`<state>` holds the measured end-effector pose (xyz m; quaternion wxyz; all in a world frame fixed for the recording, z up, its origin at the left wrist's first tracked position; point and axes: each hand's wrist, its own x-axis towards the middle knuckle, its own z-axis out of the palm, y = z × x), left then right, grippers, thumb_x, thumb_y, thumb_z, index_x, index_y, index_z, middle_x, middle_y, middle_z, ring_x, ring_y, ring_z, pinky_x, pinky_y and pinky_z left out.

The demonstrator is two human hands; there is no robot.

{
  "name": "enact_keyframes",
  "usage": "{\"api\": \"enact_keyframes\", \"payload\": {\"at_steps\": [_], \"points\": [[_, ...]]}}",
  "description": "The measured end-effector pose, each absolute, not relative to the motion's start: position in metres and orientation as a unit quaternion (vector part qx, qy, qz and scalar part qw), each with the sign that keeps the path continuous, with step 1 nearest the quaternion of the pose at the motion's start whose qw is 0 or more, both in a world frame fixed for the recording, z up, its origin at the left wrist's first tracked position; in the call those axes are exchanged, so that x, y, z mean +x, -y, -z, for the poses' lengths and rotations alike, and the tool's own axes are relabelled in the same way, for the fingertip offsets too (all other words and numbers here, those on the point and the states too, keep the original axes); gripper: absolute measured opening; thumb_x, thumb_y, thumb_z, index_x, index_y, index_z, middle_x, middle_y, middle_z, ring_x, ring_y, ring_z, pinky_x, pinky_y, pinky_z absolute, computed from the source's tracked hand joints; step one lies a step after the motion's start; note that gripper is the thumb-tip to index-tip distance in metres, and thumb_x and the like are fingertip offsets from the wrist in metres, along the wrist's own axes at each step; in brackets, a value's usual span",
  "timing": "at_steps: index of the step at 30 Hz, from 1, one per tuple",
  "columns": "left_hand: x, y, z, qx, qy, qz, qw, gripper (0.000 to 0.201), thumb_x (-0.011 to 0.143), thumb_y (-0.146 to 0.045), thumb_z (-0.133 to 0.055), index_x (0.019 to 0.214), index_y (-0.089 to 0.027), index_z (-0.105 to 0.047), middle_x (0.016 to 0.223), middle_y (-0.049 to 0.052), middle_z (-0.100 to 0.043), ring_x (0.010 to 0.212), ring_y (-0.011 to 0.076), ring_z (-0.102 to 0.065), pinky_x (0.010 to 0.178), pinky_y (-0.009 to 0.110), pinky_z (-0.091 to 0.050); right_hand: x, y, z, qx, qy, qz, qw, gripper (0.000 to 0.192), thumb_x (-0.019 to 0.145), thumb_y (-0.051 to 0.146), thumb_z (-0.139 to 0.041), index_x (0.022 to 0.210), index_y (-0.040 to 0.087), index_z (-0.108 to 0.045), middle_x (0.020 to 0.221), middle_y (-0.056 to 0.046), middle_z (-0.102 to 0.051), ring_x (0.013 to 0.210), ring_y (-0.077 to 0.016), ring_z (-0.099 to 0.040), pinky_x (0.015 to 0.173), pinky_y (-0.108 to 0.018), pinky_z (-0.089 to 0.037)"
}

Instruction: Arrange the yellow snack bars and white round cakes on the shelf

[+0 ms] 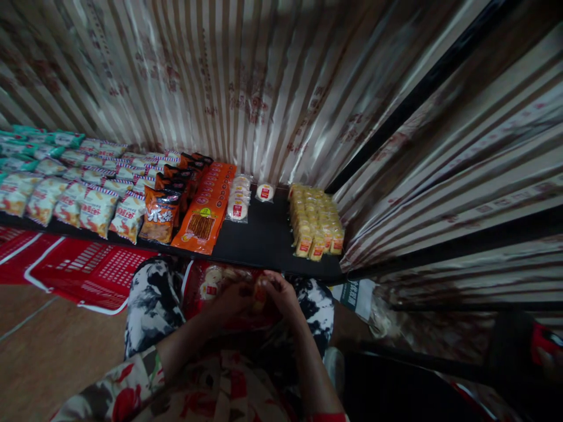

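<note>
The person crouches before a low black shelf (264, 237), both hands down in a red bag of round snack packs (211, 287) that rests on the lap, just below the shelf's front edge. The left hand (231, 300) lies curled on the bag's contents; whether it grips a pack cannot be told in the dim light. The right hand (281, 296) meets it at the middle, fingers closed around a small pack (259, 293) held between the two hands.

On the shelf, a short row of round white packs (238, 202) runs from the back edge toward the front, with a single round pack (265, 192) beside it near the back. Yellow packs (314, 223) fill the right end. Flat orange packs (206, 208) lie left of the white row, then dark orange bags (160, 217) and pale crisp bags (97, 205) toward the left end. A red basket (88, 266) sits on the floor below the shelf's left part.
</note>
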<state>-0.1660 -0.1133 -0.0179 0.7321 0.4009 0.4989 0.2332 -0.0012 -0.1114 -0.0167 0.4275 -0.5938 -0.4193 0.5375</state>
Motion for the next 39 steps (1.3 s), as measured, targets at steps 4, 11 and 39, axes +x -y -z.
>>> {"api": "enact_keyframes", "payload": {"at_steps": [4, 11, 39], "points": [[-0.156, 0.110, 0.016, 0.417, -0.494, -0.287, 0.706, 0.028, 0.065, -0.018, -0.059, 0.093, -0.014, -0.057, 0.093, 0.006, -0.066, 0.085, 0.0194, -0.061, 0.077, 0.031, -0.047, -0.002, 0.112, 0.015, -0.575, 0.392, -0.536, 0.478, 0.051, 0.060, 0.041, -0.071, 0.106, 0.022, -0.058, 0.086, -0.001, -0.069, 0.082, -0.0177, -0.065, 0.078, -0.032, -0.051], [-0.142, 0.100, 0.007, 0.462, -0.522, -0.317, 0.643, 0.015, 0.068, -0.016, -0.057, 0.084, -0.015, -0.057, 0.088, 0.005, -0.066, 0.085, 0.0195, -0.060, 0.082, 0.033, -0.046, 0.000, 0.115, 0.005, -0.563, 0.412, -0.521, 0.492, 0.044, 0.066, 0.038, -0.068, 0.105, 0.021, -0.056, 0.094, -0.004, -0.069, 0.090, -0.0194, -0.064, 0.085, -0.035, -0.049], [-0.030, 0.061, -0.046, 0.619, -0.470, -0.292, 0.557, 0.023, 0.082, -0.023, -0.038, 0.076, -0.019, -0.059, 0.086, 0.004, -0.062, 0.089, 0.0179, -0.051, 0.084, 0.026, -0.041, 0.069, 0.111, -0.011, -0.767, 0.448, -0.132, 0.441, 0.067, 0.073, 0.054, -0.052, 0.123, 0.009, -0.050, 0.115, -0.018, -0.056, 0.101, -0.0280, -0.057, 0.085, -0.040, -0.046]]}}
